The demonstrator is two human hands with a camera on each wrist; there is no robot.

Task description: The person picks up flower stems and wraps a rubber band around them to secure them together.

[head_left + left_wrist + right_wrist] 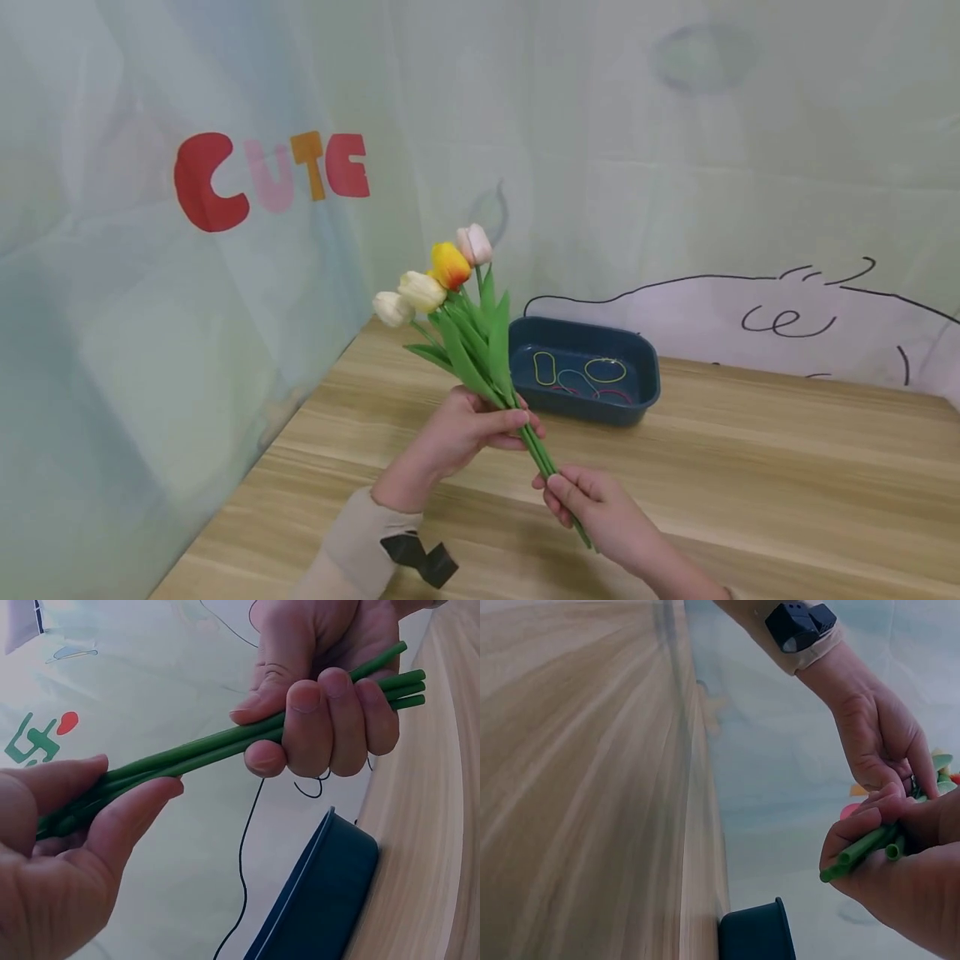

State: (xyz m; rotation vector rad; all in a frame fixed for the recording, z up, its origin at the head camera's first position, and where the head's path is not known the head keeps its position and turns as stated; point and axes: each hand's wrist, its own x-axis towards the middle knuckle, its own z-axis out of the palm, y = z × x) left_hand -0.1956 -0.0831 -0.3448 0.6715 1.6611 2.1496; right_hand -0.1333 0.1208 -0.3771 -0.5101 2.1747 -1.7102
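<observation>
Left hand [468, 429]: I see it grasping the flowers [450, 292] where leaves meet stems, thumb on top.
Right hand [592, 504]: clenched round the stem ends, at 5 o'clock from the left.
Flowers: held above the desk [750, 467], heads pointing to 11 o'clock.
Tray [645, 375]: at 1 o'clock from the hands, holding rubber bands [604, 370].

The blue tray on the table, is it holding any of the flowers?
No. The blue tray holds only loose rubber bands; the tulips are up in the air, gripped by both hands.
</observation>
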